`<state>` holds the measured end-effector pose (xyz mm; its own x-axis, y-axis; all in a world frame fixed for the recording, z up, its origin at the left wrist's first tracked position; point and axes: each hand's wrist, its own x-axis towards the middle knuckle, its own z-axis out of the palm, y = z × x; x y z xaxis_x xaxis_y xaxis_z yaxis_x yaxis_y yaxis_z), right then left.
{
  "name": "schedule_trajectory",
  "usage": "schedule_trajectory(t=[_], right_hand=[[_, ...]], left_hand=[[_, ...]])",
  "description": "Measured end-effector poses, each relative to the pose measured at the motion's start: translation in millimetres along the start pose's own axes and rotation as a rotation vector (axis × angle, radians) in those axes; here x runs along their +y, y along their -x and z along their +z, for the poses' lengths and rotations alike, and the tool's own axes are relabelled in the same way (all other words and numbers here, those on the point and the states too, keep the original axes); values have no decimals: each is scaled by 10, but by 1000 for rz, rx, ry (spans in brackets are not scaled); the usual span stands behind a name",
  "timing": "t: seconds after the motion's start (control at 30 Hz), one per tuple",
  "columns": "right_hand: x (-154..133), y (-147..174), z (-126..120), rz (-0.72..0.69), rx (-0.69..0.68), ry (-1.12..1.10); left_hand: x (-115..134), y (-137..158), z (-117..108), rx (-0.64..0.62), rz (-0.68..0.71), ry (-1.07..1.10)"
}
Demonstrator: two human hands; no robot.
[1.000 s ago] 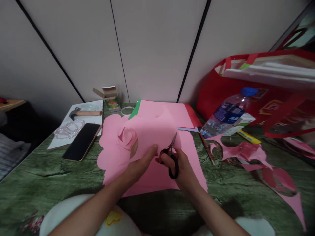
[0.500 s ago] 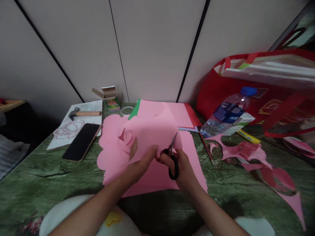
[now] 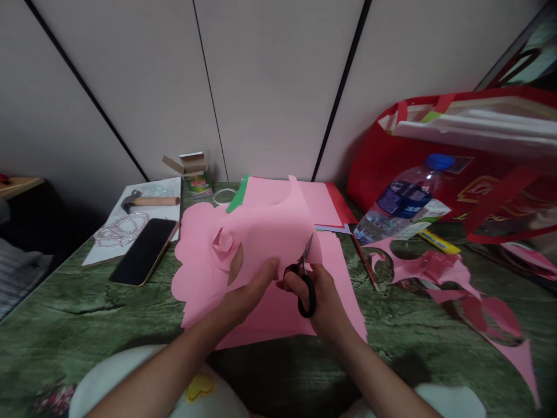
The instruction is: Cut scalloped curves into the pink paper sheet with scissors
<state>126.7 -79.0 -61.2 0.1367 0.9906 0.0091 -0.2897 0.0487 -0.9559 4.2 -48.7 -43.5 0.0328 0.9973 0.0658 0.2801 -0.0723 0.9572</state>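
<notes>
I see the right hand [image 3: 322, 299] holding the scissors [image 3: 312, 297], blades pointing away, at the sheet [image 3: 272, 235]. Left of the scissors, the left hand [image 3: 247, 297] grips the sheet's near edge, thumb on top.

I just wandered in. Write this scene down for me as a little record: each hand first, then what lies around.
Left hand: holding a pink sheet, thumb on top
Right hand: holding black-handled scissors, tips pointing away from the person
Under the hands: more pink paper
Left side: a phone; a hammer on a white sheet
Far side: a small open box
Right side: a blue-capped bottle in front of a red bag; pink scraps
Surface: green table
</notes>
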Motion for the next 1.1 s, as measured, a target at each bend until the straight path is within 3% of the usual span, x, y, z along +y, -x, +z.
schedule_trajectory(t=[0.3, 0.93, 1.1], right_hand=[[-41, 13, -11, 33, 21, 56], [-25, -3, -4, 8, 0, 2], [-37, 14, 23, 1, -2, 14]], left_hand=[[-18, -23, -18, -61, 6, -35], [69, -23, -22, -41, 45, -46], [39, -40, -22, -131, 105, 62]])
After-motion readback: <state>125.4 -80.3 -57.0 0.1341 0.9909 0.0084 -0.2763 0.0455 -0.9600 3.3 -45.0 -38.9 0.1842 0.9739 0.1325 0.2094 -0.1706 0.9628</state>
